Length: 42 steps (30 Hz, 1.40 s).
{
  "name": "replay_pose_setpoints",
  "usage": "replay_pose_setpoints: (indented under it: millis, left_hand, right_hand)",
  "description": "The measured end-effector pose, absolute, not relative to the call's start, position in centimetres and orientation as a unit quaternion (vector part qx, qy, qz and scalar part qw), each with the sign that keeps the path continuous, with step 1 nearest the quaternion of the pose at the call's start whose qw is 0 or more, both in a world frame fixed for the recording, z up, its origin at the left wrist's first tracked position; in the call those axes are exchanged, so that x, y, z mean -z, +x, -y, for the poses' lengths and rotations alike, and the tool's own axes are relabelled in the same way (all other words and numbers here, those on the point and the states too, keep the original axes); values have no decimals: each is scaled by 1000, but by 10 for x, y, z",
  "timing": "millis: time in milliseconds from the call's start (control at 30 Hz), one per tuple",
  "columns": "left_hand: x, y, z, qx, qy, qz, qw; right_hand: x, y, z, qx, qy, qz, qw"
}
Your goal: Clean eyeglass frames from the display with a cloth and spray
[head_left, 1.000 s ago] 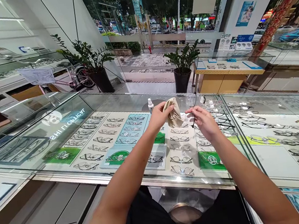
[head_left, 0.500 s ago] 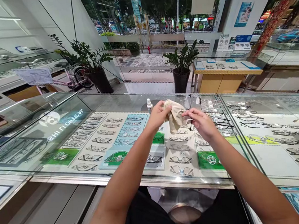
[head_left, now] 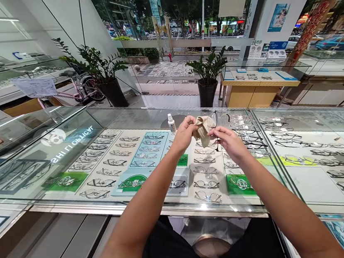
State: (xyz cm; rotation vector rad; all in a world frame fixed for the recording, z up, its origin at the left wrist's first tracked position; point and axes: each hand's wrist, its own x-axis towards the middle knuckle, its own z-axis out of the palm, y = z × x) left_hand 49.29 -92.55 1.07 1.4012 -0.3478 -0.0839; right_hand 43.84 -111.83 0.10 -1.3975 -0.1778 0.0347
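Above the glass counter, my left hand (head_left: 187,132) is closed on a beige cleaning cloth (head_left: 203,134), bunched up against a pair of eyeglasses (head_left: 215,119). My right hand (head_left: 227,138) pinches the eyeglasses by the frame, close beside the cloth. Dark temples stick out above and below my right fingers. The cloth and fingers hide most of the lenses. A small white spray bottle (head_left: 171,122) stands upright on the counter, just beyond my left hand.
Under the glass top of the display counter (head_left: 145,114) lie rows of eyeglasses (head_left: 206,184) and green cards (head_left: 241,184). Another display case (head_left: 316,180) adjoins on the right. Potted plants (head_left: 206,76) stand beyond the counter, before the glass door. A pink bicycle (head_left: 73,89) is at the left.
The cloth has gone from hanging loosely to being bunched up more tightly around the eyeglasses. Both hands stay close together in nearly the same place; the view has shifted slightly.
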Motion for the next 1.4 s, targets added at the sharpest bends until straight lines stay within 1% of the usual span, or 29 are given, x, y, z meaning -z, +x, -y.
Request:
replay_pose_setpoints:
  millis: [300, 567, 700, 867, 1100, 1267, 1400]
  left_hand:
    - [-5, 494, 926, 41, 631, 160, 758]
    - [-1, 492, 932, 10, 643, 114, 757]
    - [-3, 490, 931, -6, 644, 143, 751]
    - [-3, 486, 934, -19, 672, 211, 710]
    - [4, 486, 939, -74, 637, 196, 742]
    - [3, 486, 940, -24, 569, 143, 809]
    - [-3, 481, 938, 69, 591, 152, 789]
  right_hand:
    - [1, 440, 1119, -1, -657, 85, 749]
    - [4, 441, 1115, 2, -684, 94, 724]
    - [4, 441, 1116, 14, -679, 87, 729]
    - [5, 441, 1116, 6, -681, 102, 725]
    - [3, 439, 1113, -4, -683, 131, 718]
    - [4, 438, 1112, -21, -679, 172, 714]
    - [5, 439, 1114, -31, -665, 192, 721]
